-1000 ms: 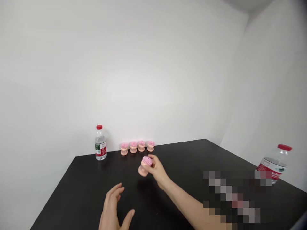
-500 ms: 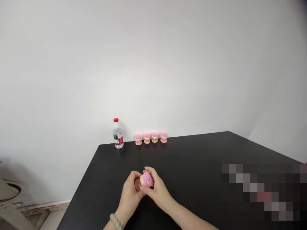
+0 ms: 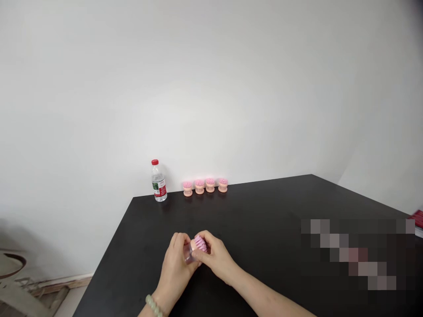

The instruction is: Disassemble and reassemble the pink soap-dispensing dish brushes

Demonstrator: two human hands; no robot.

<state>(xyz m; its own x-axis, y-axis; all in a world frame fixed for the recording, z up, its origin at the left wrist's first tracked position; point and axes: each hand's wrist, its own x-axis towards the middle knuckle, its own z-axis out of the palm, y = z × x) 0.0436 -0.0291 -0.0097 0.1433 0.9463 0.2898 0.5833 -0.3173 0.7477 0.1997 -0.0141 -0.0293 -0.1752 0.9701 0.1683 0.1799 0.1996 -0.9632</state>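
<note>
Between my two hands, above the near part of the black table (image 3: 264, 211), is a small pink scrubbing brush (image 3: 199, 245) with a clear body. My left hand (image 3: 176, 259) is closed round the clear end. The fingers and thumb of my right hand (image 3: 216, 257) grip the pink bristle head, which points up and to the right. A bracelet of pale green beads circles my left wrist. Several similar pink brushes (image 3: 199, 186) stand in a row by the wall, bristles upward.
A clear water bottle (image 3: 159, 185) with a red cap stands left of the row, near the table's back left corner. The white wall (image 3: 211, 88) borders the back edge. A stool-like object (image 3: 11, 268) is at lower left. A blurred-out patch covers the right side.
The held brush has turned slightly in my hands, and more of its clear body shows. The view has shifted a little. Both hands keep their hold.
</note>
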